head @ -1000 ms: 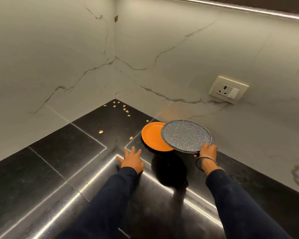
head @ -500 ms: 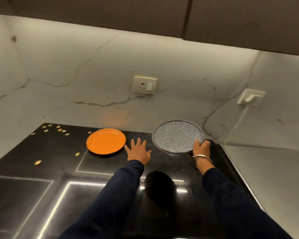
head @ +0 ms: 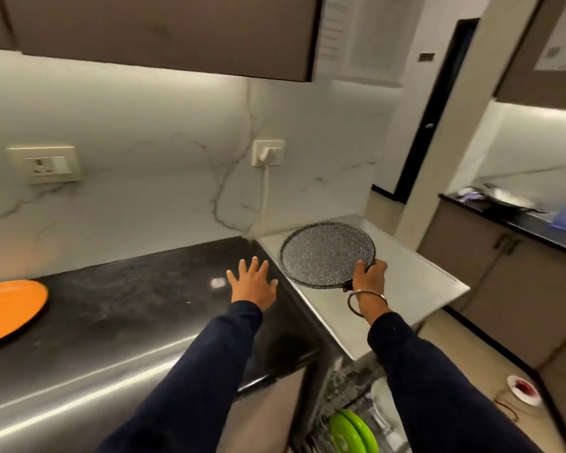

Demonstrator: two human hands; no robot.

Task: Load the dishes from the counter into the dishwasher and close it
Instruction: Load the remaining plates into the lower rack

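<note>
A pale marble wall [head: 151, 152] fills the back of the kitchen, with brown cupboards [head: 164, 31] hanging above it. Below runs the black counter [head: 138, 308], glossy and streaked with light. To its right sits a lower white top [head: 415, 282], and beneath that the open dishwasher [head: 350, 397] shows its rack, where green plates [head: 350, 429] stand on edge. Farther right, a second dark counter [head: 517, 220] carries some blurred items that cannot be made out. An orange plate [head: 7, 308] lies flat on the black counter at the far left edge, well apart from both hands. The speckled grey plate [head: 327, 253] is up off the surface, tilted slightly, above the white top. The right hand [head: 368, 273] grips it at its near rim, thumb on top and fingers curled underneath, with a metal bangle [head: 365, 302] around the wrist. The left hand [head: 254, 282] holds nothing, its fingers spread wide over the right end of the black counter; whether it touches the surface cannot be told. On the wall are a socket [head: 46, 165] and a plugged-in switch plate [head: 268, 153].
</note>
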